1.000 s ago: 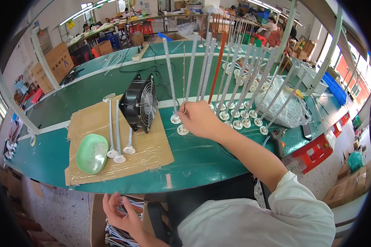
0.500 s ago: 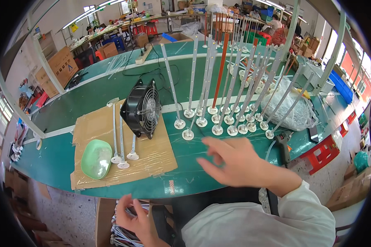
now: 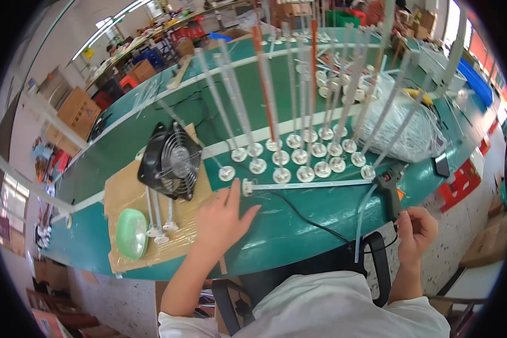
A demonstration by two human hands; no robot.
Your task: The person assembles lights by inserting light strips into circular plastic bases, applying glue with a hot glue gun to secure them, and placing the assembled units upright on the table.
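My left hand (image 3: 222,219) is open, fingers spread, its fingertips beside the round white base of a slim metal strip (image 3: 310,185) lying flat on the green table. Off the table's front edge on the right, my right hand (image 3: 417,232) is closed with fingertips pinched together, close to the handle end of a dark glue gun (image 3: 388,191). What the pinch holds, if anything, is too small to tell. A black cord (image 3: 315,224) crosses the table and runs toward the gun. Behind the lying strip, several strips stand upright on round white bases (image 3: 305,174).
A black fan (image 3: 172,160) stands on cardboard (image 3: 177,250) beside a green bowl (image 3: 132,234) and three strips. At right are a clear plastic bag (image 3: 403,129) of pale strips and a phone (image 3: 441,165). A chair armrest (image 3: 377,265) is below the front edge.
My left hand has come up from the box below onto the table. My right hand has moved right, beside the glue gun. A strip now lies flat before the standing ones. The view has shifted.
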